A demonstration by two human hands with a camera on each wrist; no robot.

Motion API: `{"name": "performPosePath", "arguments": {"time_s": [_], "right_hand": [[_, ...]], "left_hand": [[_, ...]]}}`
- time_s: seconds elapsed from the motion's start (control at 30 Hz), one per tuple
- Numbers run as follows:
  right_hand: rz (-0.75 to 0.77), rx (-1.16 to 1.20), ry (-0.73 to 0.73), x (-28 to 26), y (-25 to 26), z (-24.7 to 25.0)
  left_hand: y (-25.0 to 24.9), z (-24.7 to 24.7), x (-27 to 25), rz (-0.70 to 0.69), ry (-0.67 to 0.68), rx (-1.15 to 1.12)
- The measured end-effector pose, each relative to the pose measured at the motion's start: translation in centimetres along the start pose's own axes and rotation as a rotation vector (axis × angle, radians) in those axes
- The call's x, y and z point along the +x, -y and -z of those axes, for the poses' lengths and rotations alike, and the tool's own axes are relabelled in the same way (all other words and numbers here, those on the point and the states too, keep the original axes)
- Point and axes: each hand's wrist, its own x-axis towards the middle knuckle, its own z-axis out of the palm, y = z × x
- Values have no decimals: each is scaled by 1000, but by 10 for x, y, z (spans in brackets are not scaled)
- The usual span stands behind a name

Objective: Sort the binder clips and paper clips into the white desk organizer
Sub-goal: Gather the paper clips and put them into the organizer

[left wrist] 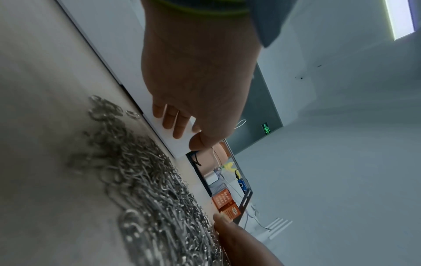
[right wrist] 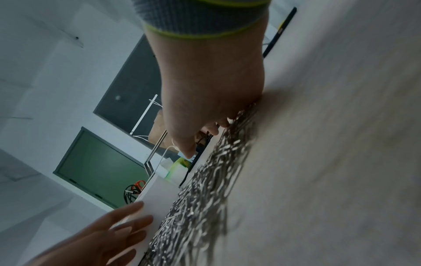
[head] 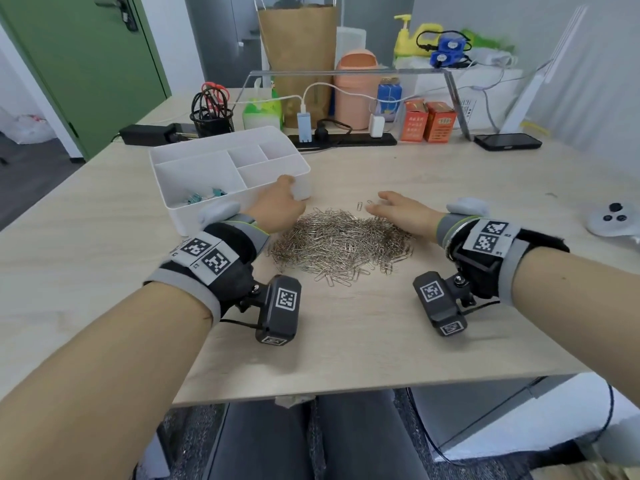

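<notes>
White desk organizer (head: pixel 207 216), long axis angled far-right, left hand (head: pixel 277 206) flat against it; right hand (head: pixel 401 211) relaxed.

Paper clips (head: pixel 341 242) heaped on table (head: pixel 433 341) right of desk organizer (head: pixel 180 159), binder clips (head: pixel 204 196) in its near-left compartment.

Pale wood desk (head: pixel 433 341), paper clip heap (head: pixel 341 242) mid, white organizer (head: pixel 221 211) left, phone (head: pixel 507 141) back right.

Desk clutter beyond the work area

A tall brown paper bag (head: pixel 298 57) stands behind a peach plastic bin (head: pixel 355 90); two orange cardboard boxes (head: pixel 428 121) sit beside a black smartphone (head: pixel 507 141).
</notes>
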Motion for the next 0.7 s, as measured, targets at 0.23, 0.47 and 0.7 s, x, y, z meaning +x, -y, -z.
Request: {"name": "performPosePath", "arguments": {"time_s": [0.23,0.47,0.7], "right_hand": [[103,-138,33,1,21,-13],[232,-167,151,1,44,-32],[305,44,109,-7,45,-35]], "left_hand": [[16,-15,-13,0,102,274],[5,-26,-7,-32,137,239],[0,-23,-22,-115,205,36]]}}
